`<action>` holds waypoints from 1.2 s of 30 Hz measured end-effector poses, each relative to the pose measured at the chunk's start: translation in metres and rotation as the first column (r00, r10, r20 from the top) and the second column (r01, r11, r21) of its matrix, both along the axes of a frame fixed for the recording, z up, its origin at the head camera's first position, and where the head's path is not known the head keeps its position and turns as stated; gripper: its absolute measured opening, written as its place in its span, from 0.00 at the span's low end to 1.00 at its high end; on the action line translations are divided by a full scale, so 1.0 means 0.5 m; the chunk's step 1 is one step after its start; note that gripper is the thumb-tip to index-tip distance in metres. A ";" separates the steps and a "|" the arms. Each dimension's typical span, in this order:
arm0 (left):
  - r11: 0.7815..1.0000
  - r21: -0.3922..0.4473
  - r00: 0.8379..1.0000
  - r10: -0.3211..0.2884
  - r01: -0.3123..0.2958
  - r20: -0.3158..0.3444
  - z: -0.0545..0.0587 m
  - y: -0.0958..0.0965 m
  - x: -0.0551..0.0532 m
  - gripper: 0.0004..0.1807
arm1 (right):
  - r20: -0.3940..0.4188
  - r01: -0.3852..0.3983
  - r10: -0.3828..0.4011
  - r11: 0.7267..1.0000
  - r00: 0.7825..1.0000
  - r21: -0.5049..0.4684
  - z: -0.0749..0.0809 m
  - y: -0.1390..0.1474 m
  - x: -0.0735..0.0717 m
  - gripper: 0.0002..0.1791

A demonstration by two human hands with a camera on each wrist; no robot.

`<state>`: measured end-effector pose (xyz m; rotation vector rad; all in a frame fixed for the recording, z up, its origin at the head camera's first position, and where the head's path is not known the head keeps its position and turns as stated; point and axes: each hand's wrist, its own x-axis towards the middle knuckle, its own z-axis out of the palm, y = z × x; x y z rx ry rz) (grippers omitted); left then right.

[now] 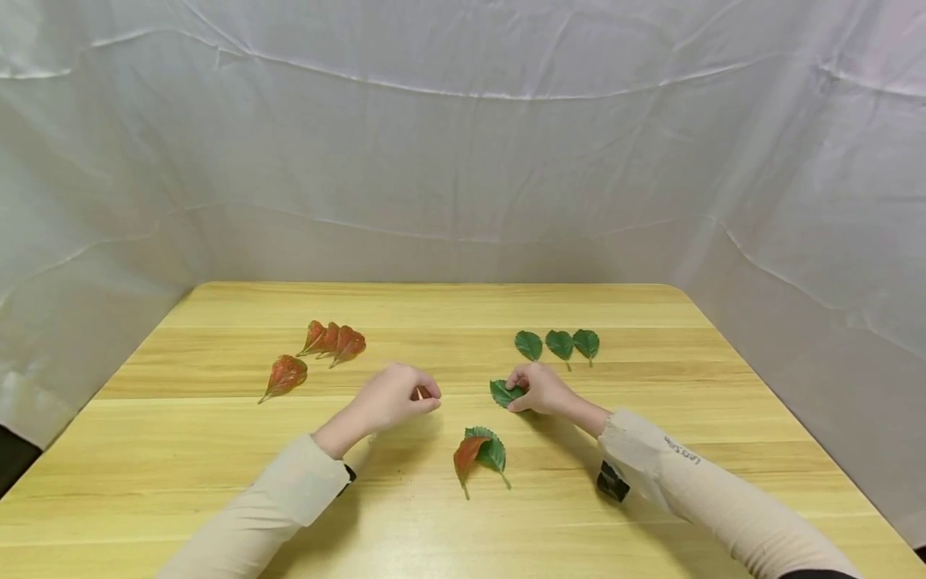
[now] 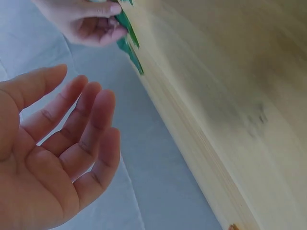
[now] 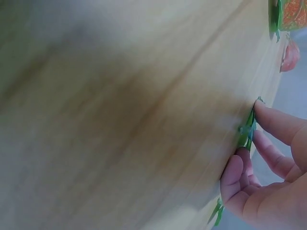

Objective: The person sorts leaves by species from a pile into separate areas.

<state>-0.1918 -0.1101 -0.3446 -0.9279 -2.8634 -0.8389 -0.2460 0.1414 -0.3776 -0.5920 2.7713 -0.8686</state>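
My right hand (image 1: pixel 544 389) pinches a green leaf (image 1: pixel 502 393) with toothed edges between thumb and fingers, low over the table. In the right wrist view this leaf (image 3: pixel 247 128) appears edge-on at the fingertips. My left hand (image 1: pixel 396 395) hovers left of it with loosely bent fingers; the left wrist view shows its palm (image 2: pixel 43 177) holding nothing. Nearer the front, a red leaf (image 1: pixel 469 456) overlaps another green leaf (image 1: pixel 493 452). Beyond my right hand, three green leaves (image 1: pixel 559 344) lie in a row.
Three red leaves (image 1: pixel 330 338) overlap at the back left of the wooden table (image 1: pixel 405 523), and a single red leaf (image 1: pixel 285 375) lies nearer. Pale cloth (image 1: pixel 463 177) hangs behind the table and along its sides.
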 end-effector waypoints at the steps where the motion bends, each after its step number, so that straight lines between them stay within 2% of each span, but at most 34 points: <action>1: 1.000 -0.006 1.000 -0.013 0.013 -0.002 -0.001 0.005 0.001 0.03 | -0.001 0.000 0.000 1.000 1.000 -0.001 0.000 0.000 0.000 0.13; 4: 0.998 -0.022 0.998 -0.055 0.055 0.007 -0.003 0.017 0.003 0.05 | 0.000 0.001 -0.001 1.000 1.000 -0.009 0.001 0.000 0.000 0.13; 10: 0.993 -0.027 0.990 -0.114 0.117 0.084 -0.006 0.037 0.009 0.10 | -0.006 -0.004 0.004 1.000 1.000 -0.016 0.003 0.002 0.003 0.13; 19: 0.988 -0.058 0.974 -0.131 0.144 0.183 -0.008 0.058 0.014 0.15 | 0.020 0.017 -0.017 1.000 1.000 -0.017 0.003 0.009 0.003 0.13; 28: 0.976 -0.073 0.963 -0.188 0.206 0.194 -0.010 0.068 0.014 0.18 | 0.037 0.060 -0.058 0.998 0.998 -0.035 0.004 0.017 0.000 0.14; 32: 0.974 -0.077 0.961 -0.193 0.211 0.198 -0.012 0.071 0.016 0.18 | 0.028 0.058 -0.057 0.998 0.998 -0.036 0.004 0.023 0.000 0.13; 36: 0.974 -0.088 0.961 -0.189 0.210 0.199 -0.015 0.074 0.018 0.17 | 0.052 0.057 -0.053 0.995 0.997 -0.085 0.006 0.030 0.001 0.11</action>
